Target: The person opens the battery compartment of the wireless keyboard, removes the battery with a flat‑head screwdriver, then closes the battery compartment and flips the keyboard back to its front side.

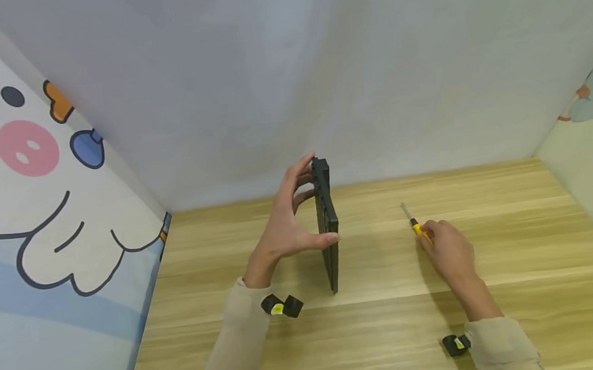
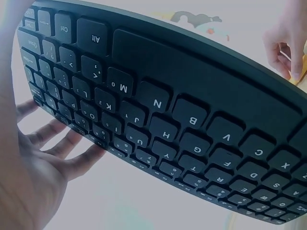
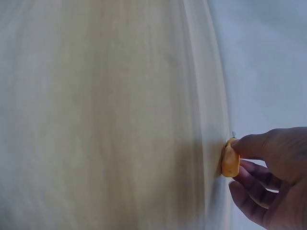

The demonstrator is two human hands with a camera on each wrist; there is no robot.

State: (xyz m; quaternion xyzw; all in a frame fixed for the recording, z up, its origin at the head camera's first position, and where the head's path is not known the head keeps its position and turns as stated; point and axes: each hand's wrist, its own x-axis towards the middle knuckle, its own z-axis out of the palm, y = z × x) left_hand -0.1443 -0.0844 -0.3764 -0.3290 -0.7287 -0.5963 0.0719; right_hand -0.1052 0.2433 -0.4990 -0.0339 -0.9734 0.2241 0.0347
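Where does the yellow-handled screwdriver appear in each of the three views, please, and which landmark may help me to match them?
Head: the screwdriver is right of centre, its tip pointing up and left.
Left wrist: only a bit of the yellow handle shows, at the right edge, above the middle.
Right wrist: the handle is right of centre, below the middle.
Shared landmark: the right hand, at the handle in all three.

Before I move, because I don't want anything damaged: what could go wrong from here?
The black rectangular keyboard, held on edge, might slip, since only the left hand grips it.

The slim screwdriver with a yellow handle, pinched in the right hand, has its shaft exposed, so it could scratch the pale wood-grain tabletop.
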